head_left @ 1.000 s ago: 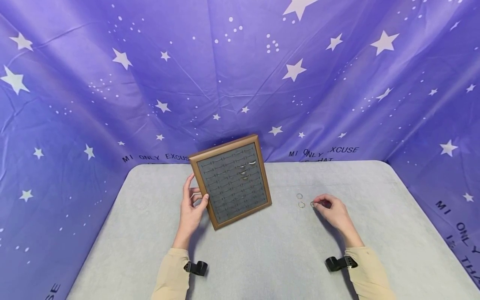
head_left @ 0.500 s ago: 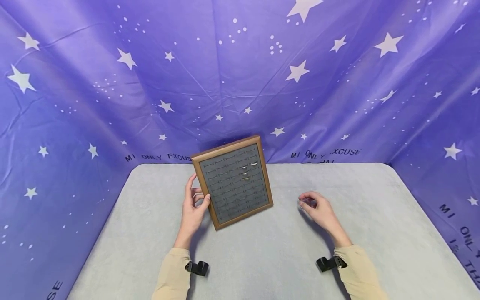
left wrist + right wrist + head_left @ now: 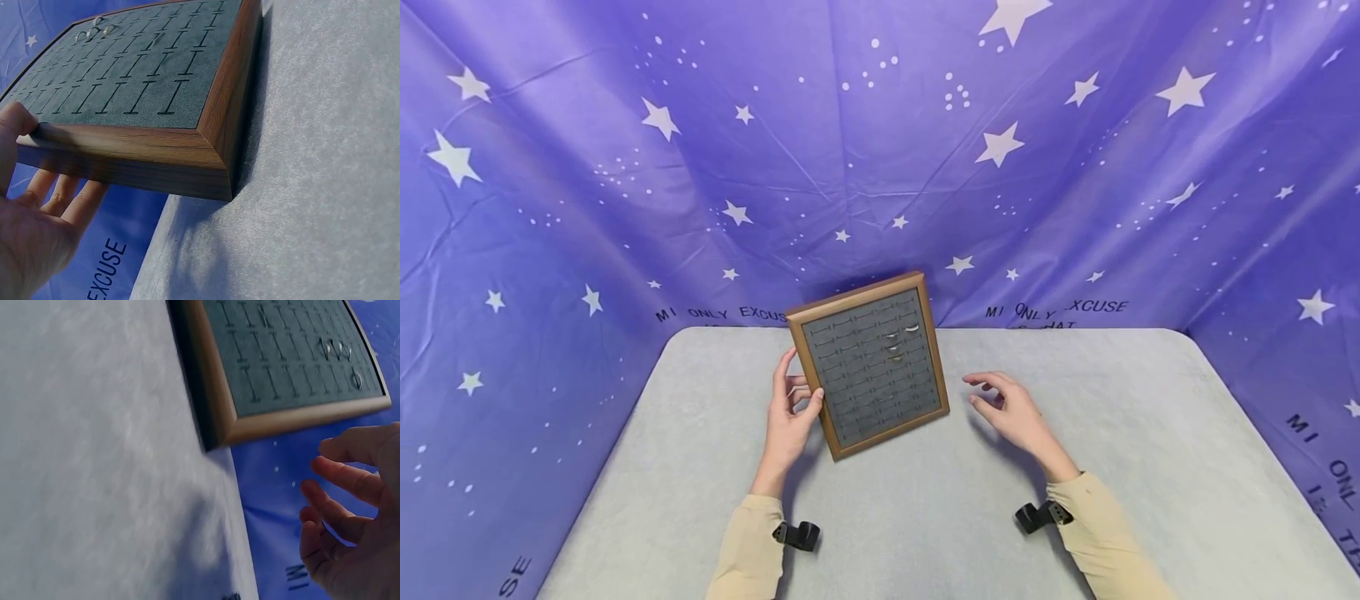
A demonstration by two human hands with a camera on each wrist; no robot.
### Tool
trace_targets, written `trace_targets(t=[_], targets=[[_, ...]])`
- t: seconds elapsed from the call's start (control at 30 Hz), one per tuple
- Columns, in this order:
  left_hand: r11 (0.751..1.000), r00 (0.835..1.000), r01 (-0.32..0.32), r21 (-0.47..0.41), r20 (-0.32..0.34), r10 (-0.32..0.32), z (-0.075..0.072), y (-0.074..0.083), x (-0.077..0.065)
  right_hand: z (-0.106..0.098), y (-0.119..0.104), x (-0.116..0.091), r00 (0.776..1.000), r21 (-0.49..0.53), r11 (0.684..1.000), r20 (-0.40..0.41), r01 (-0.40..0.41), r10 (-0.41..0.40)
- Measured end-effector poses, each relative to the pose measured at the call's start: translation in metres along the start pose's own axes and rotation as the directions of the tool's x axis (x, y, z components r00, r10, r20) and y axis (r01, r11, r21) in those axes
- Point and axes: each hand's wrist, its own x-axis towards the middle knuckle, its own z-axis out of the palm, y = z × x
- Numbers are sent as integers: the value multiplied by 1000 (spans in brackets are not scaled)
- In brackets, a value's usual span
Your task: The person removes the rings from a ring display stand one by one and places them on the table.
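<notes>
A wood-framed ring display tray (image 3: pixel 855 294) stands tilted on the table, its dark slotted pad facing me. My left hand (image 3: pixel 786 423) grips its left side, thumb on the front edge and fingers behind. Several rings (image 3: pixel 912 328) sit in slots toward the pad's upper right; the right wrist view shows them as thin metal bands (image 3: pixel 357 380). My right hand (image 3: pixel 1017 414) hovers right of the tray, fingers loosely bent and thumb apart from them. In the right wrist view, no ring shows between those fingers (image 3: pixel 340 472).
The table (image 3: pixel 880 533) has a pale grey cover. Behind the tray and at both sides hangs a purple-blue cloth (image 3: pixel 737 133) printed with white stars and lettering. A black wrist camera (image 3: pixel 1036 517) sits on each wrist.
My right hand moved left toward the tray, its pinch on a ring loosening. The loose rings seen earlier on the table no longer show. My left hand and the tray stay put.
</notes>
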Motion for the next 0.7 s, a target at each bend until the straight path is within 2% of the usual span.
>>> trace_targets(t=[0.47, 0.7], targets=[[1000, 1000, 2, 4, 2, -2, 0, 0, -1, 11, -33, 26, 991, 62, 990, -49, 124, -121], [1000, 1000, 10, 1, 1, -10, 0, 0, 0, 15, -45, 39, 987, 119, 982, -82, 144, -135]])
